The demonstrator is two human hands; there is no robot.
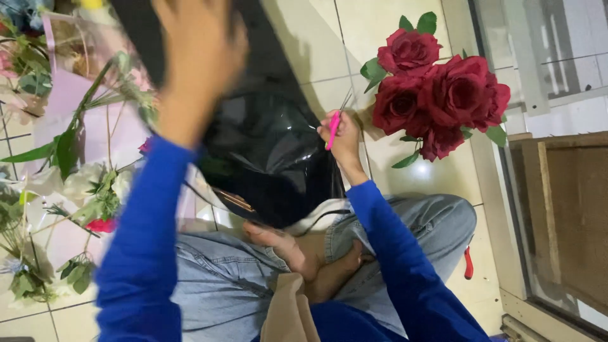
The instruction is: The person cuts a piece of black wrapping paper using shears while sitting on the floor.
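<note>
Our right hand (344, 136) grips pink-handled scissors (336, 121), fingers closed round the handle, blades at the edge of the black plastic sheet (266, 152). Our left hand (199, 50) is raised over the sheet's top, blurred; can't tell its finger state. Red roses (440, 95) lie on the tile floor (373, 25), just right of the scissors.

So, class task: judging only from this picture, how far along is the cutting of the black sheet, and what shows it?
Done: the red rose bunch lies assembled on the floor tiles. In hand: the left hand, blurred, holds up the black sheet, while the right hand grips the pink-handled scissors at its edge. Left: no cut piece lies apart, and loose flowers and pink paper lie unbundled at left.
</note>
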